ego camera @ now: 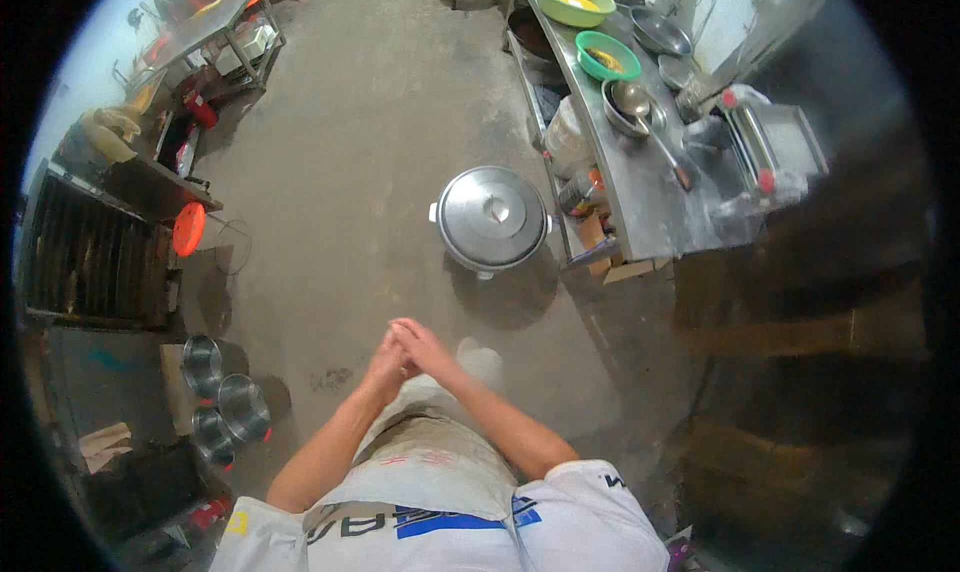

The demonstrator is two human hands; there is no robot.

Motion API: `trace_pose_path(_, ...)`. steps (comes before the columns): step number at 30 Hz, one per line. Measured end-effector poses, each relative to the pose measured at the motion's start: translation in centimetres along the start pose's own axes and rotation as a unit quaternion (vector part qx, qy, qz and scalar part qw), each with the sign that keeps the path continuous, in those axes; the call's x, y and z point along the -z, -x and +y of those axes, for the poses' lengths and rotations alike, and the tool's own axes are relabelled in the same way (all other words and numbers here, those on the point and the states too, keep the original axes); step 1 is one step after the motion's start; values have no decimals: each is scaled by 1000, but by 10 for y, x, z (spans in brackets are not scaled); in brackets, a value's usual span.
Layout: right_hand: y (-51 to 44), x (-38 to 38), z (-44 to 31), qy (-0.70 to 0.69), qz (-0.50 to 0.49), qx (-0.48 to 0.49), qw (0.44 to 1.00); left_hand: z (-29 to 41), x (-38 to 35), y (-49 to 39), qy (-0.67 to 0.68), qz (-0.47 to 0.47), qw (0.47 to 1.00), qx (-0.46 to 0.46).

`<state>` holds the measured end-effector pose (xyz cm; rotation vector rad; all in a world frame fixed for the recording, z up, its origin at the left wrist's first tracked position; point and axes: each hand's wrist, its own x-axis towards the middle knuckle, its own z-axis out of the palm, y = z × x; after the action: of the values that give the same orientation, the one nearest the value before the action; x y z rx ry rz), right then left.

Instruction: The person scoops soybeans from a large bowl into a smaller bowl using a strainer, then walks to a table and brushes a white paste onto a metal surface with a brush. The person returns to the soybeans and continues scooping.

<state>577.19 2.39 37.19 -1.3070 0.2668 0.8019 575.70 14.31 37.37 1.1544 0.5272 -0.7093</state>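
My left hand (385, 367) and my right hand (422, 349) meet in front of my apron (435, 463), their fingers pressed together or overlapping. The right hand partly covers the left, and the palms are turned from view. No object shows in either hand, though what lies between them is hidden. Ahead and to the right, a large round metal pot (493, 251) with a lid (493, 210) stands on the floor, apart from my hands. One of my white shoes (480, 362) shows just beyond my right wrist.
On the right, a steel table (651, 215) bears a green basin (607, 55), a yellow-green basin (574, 0), a ladle (660, 140) and a roller machine (772, 140). Several metal buckets (244, 407) stand at left. An orange disc-like object (189, 229) and a red fire extinguisher (199, 109) are further up.
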Motion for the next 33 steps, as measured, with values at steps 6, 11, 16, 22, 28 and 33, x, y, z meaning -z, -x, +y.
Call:
trace_pose_path(6,-102,-2,-127,204,-87,164,961,136,19,-50,126,-24,991,-30)
trace_pose_path(11,-202,-6,-187,247,-115,138,952,237,56,-134,122,-138,982,-46)
trace_pose_path(16,-301,-39,-270,202,-8,187,961,349,88,-223,114,-81,989,-42)
trace_pose_path(22,-404,-59,-367,152,90,233,956,464,131,-310,-7,-111,987,-113)
trace_pose_path(28,-543,-48,-441,119,95,272,950,547,180,-428,-60,-104,976,-179)
trace_pose_path(33,-683,-40,-552,164,-34,281,945,655,240,-533,-179,16,935,-307)
